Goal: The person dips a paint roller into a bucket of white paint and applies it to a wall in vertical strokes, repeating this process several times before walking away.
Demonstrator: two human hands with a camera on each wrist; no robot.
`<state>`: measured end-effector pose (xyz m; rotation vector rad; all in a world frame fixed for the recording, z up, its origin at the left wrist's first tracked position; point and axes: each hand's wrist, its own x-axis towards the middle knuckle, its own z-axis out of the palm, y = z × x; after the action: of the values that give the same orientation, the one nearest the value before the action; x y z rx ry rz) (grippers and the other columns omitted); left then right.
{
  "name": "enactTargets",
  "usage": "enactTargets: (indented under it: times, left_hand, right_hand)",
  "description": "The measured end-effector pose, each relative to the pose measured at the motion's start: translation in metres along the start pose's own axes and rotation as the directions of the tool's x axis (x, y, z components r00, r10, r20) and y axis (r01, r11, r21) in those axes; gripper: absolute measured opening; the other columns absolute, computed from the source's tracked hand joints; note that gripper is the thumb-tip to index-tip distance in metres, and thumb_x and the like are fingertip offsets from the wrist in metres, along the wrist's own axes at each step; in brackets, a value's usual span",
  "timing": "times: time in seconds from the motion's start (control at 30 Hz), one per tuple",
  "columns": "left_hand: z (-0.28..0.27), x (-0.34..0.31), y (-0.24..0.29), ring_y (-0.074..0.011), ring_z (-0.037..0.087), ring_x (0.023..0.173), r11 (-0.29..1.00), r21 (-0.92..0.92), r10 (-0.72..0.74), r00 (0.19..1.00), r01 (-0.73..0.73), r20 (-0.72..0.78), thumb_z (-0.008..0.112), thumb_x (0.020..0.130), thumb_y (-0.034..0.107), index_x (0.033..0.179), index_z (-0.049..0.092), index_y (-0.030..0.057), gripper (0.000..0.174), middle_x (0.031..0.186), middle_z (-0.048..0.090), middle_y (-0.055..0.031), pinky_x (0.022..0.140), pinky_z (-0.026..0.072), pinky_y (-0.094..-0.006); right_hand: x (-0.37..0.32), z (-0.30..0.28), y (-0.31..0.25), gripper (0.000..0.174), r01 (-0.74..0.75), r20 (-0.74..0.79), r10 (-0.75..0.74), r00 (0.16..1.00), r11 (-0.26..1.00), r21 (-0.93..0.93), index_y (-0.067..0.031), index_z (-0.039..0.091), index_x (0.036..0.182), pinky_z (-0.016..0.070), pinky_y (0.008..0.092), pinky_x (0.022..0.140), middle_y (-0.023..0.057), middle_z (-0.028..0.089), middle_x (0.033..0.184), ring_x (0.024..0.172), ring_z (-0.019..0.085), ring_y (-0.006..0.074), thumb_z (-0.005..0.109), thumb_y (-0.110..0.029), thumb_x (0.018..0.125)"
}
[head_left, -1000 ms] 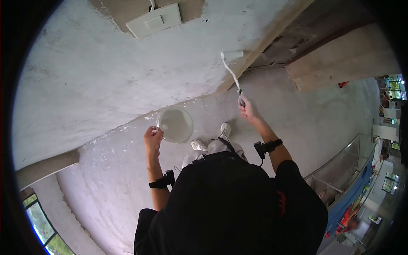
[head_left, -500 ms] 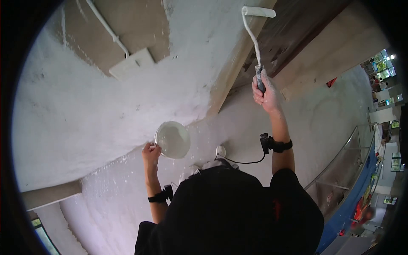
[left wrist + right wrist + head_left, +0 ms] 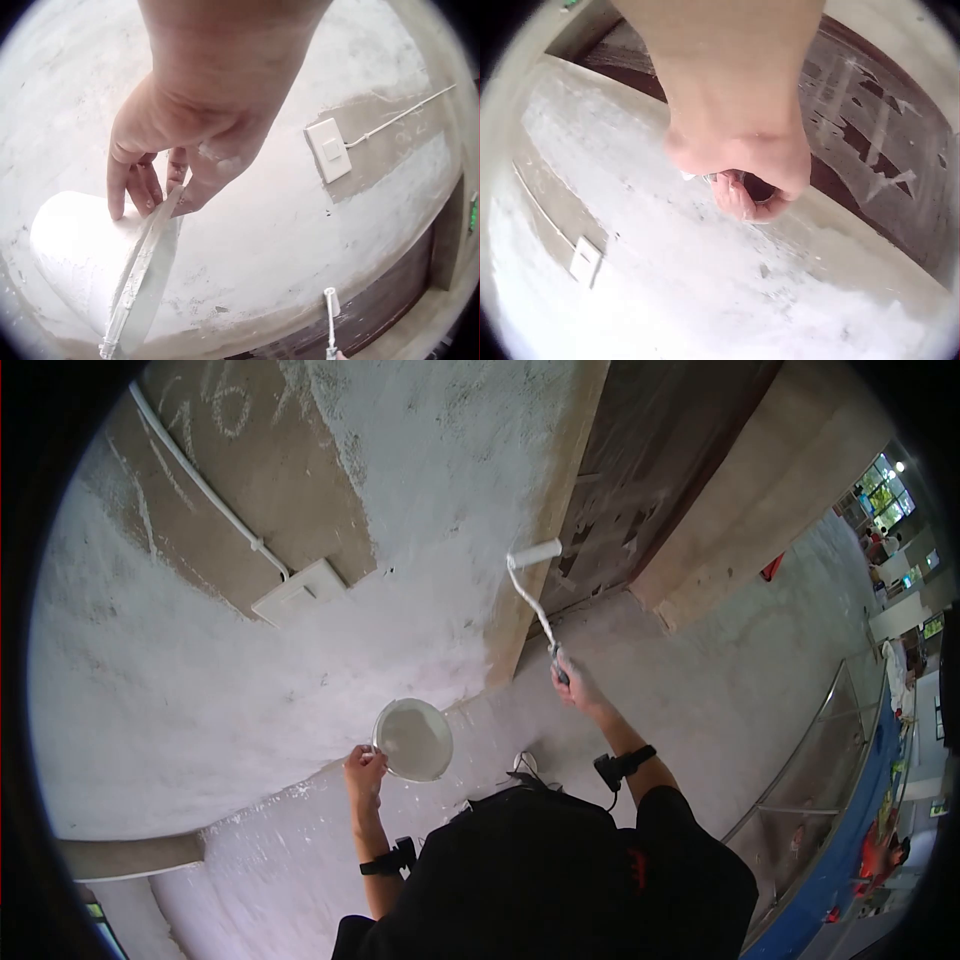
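My right hand (image 3: pixel 580 685) grips the dark handle of a paint roller (image 3: pixel 535 554), whose white sleeve overlaps the wall's edge beside the dark door in the head view. In the right wrist view my right hand (image 3: pixel 742 172) has its fingers curled round the handle, and the roller head is hidden. My left hand (image 3: pixel 366 772) holds a white bucket (image 3: pixel 447 750) by its rim, with pale paint inside. Seen from the left wrist, the thumb and fingers of my left hand (image 3: pixel 195 135) pinch the rim of the tilted bucket (image 3: pixel 75 255); white smears mark the thumb.
A white switch plate (image 3: pixel 300 592) with a conduit sits on the wall (image 3: pixel 200 700) over a bare brown patch. Right of the wall's edge is a dark door (image 3: pixel 660 480) wrapped in torn film. A metal-framed railing (image 3: pixel 800 810) stands at the right. White splatters dot the floor (image 3: pixel 270 820).
The roller went up and right along the wall's edge, then came back down and left. The bucket sits lower in the head view, which has tilted up to show more wall.
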<state>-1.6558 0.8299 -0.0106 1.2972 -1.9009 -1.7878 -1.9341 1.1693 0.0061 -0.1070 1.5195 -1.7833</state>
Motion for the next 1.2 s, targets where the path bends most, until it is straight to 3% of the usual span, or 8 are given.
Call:
enactTargets:
  times: [0.17, 0.47, 0.87, 0.97, 1.03, 1.1, 1.17, 1.2]
  left_hand:
    - [-0.001, 0.003, -0.009, -0.009, 0.051, 0.055, 0.997, -0.077, 0.008, 1.0, -0.009, -0.013, 0.064, 0.076, 0.002, 0.091, 0.059, -0.0022, 0.016, 0.066, 0.059, -0.0053, 0.049, 0.0389, -0.0215]
    - [-0.009, 0.002, -0.018, -0.0101, 0.053, 0.054, 0.999, -0.037, 0.014, 0.999, -0.016, -0.039, 0.062, 0.079, 0.002, 0.089, 0.058, 0.0009, 0.011, 0.066, 0.061, -0.0072, 0.048, 0.0433, -0.0225]
    - [-0.014, -0.005, -0.02, -0.0145, 0.058, 0.057, 0.996, -0.086, 0.009, 0.996, -0.017, -0.091, 0.063, 0.077, 0.0, 0.086, 0.057, 0.0004, 0.011, 0.067, 0.061, -0.0094, 0.05, 0.049, -0.0264]
    - [-0.017, -0.009, -0.022, -0.0147, 0.058, 0.057, 0.991, -0.132, 0.002, 0.994, -0.016, -0.106, 0.062, 0.075, -0.002, 0.086, 0.057, 0.0004, 0.013, 0.067, 0.061, -0.0092, 0.05, 0.0493, -0.0265]
    - [-0.018, -0.01, -0.022, -0.0148, 0.058, 0.057, 0.989, -0.145, -0.001, 0.994, -0.016, -0.111, 0.062, 0.074, -0.002, 0.086, 0.057, 0.0004, 0.014, 0.067, 0.061, -0.0092, 0.05, 0.0494, -0.0266]
    - [-0.019, -0.009, -0.023, -0.0146, 0.058, 0.054, 0.996, -0.09, 0.003, 0.992, -0.015, -0.128, 0.063, 0.073, 0.0, 0.089, 0.058, -0.0048, 0.018, 0.066, 0.063, -0.0134, 0.047, 0.0441, -0.0252]
    - [-0.017, -0.01, -0.019, -0.0143, 0.057, 0.053, 0.997, -0.078, 0.017, 0.99, -0.028, -0.139, 0.063, 0.073, 0.0, 0.089, 0.058, -0.0047, 0.018, 0.066, 0.062, -0.0131, 0.046, 0.0439, -0.0254]
    - [-0.017, -0.011, -0.016, -0.0141, 0.057, 0.053, 0.997, -0.065, 0.028, 0.989, -0.037, -0.146, 0.063, 0.072, 0.0, 0.089, 0.059, -0.0047, 0.018, 0.065, 0.062, -0.0128, 0.046, 0.0438, -0.0256]
  right_hand:
    - [0.008, 0.013, -0.006, 0.05, 0.096, -0.055, -0.092, 0.994, 0.993, 0.068, -0.014, 0.046, 0.073, 0.0218, 0.0233, 0.033, -0.0045, 0.036, 0.048, 0.035, 0.027, 0.0062, 0.039, -0.057, 0.096]
    - [0.006, 0.057, -0.204, 0.05, 0.542, 0.104, -0.54, 0.835, 0.841, 0.015, -0.0114, 0.045, 0.076, 0.0223, 0.0212, 0.035, -0.0051, 0.035, 0.051, 0.037, 0.027, 0.0038, 0.035, -0.054, 0.099]
    - [-0.018, 0.108, -0.356, 0.044, 0.732, 0.167, -0.728, 0.665, 0.68, 0.047, -0.0103, 0.046, 0.081, 0.0285, 0.0211, 0.038, -0.0045, 0.037, 0.057, 0.04, 0.032, 0.0046, 0.045, -0.051, 0.097]
    - [-0.025, 0.112, -0.354, 0.039, 0.774, -0.074, -0.867, 0.492, 0.475, -0.419, -0.0051, 0.051, 0.086, 0.0372, 0.0252, 0.044, -0.0017, 0.044, 0.059, 0.044, 0.041, 0.0087, 0.059, -0.043, 0.092]
    - [-0.02, 0.104, -0.351, 0.037, 0.7, -0.098, -0.992, 0.078, 0.125, -0.703, -0.0009, 0.055, 0.092, 0.0433, 0.0306, 0.053, 0.0041, 0.053, 0.065, 0.052, 0.051, 0.0141, 0.067, -0.036, 0.087]
    - [-0.053, 0.11, -0.347, 0.036, 0.567, -0.147, -0.975, 0.167, 0.217, -0.795, -0.0001, 0.057, 0.096, 0.0449, 0.0332, 0.059, 0.009, 0.059, 0.072, 0.059, 0.056, 0.017, 0.065, -0.034, 0.088]
    - [-0.063, 0.105, -0.341, 0.034, 0.55, -0.111, -0.993, 0.029, 0.109, -0.828, -0.0018, 0.059, 0.102, 0.0446, 0.0316, 0.059, 0.0104, 0.058, 0.071, 0.06, 0.056, 0.0165, 0.066, -0.032, 0.088]
    - [-0.066, 0.098, -0.337, 0.031, 0.596, -0.087, -0.988, 0.128, 0.147, -0.79, -0.0034, 0.06, 0.108, 0.0426, 0.0275, 0.057, 0.0073, 0.057, 0.069, 0.059, 0.053, 0.013, 0.06, -0.031, 0.093]
